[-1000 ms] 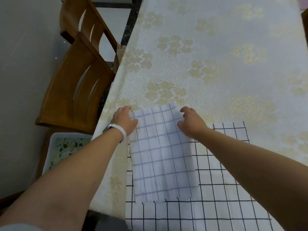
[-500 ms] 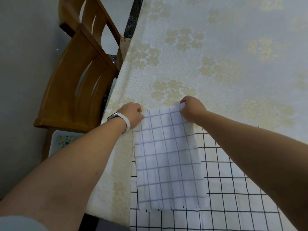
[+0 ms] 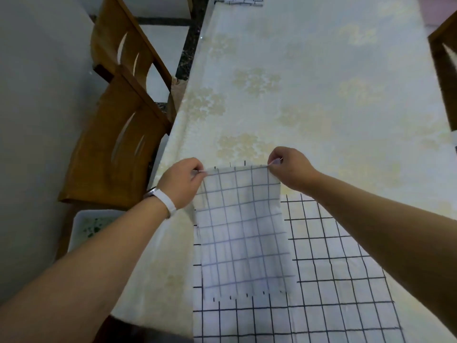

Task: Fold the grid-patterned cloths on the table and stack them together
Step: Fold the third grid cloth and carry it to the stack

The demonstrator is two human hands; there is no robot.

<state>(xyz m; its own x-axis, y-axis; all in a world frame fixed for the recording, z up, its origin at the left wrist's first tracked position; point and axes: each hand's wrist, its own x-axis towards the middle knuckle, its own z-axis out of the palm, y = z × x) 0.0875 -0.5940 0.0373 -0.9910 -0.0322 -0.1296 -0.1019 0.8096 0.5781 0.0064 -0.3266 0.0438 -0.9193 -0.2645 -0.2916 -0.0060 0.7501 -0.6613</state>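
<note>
A narrow folded strip of white grid-patterned cloth (image 3: pixel 243 233) hangs lifted in front of me, its faint grey lines showing. My left hand (image 3: pixel 181 180) pinches its far left corner and my right hand (image 3: pixel 290 169) pinches its far right corner. The strip's near end rests on a second grid cloth (image 3: pixel 333 288) with bold black lines, lying flat at the table's near edge. Another grid cloth (image 3: pixel 238 0) peeks in at the far end of the table.
A cream floral tablecloth (image 3: pixel 309 90) covers the long table. Two wooden chairs (image 3: pixel 118 134) stand along the left side, another chair (image 3: pixel 445 70) at the right edge. A white tray (image 3: pixel 94 226) with green specks sits on the floor, lower left.
Both hands have gone from resting on the strip's far corners to pinching them, lifting and drawing the far edge away from me. The view has tilted up.
</note>
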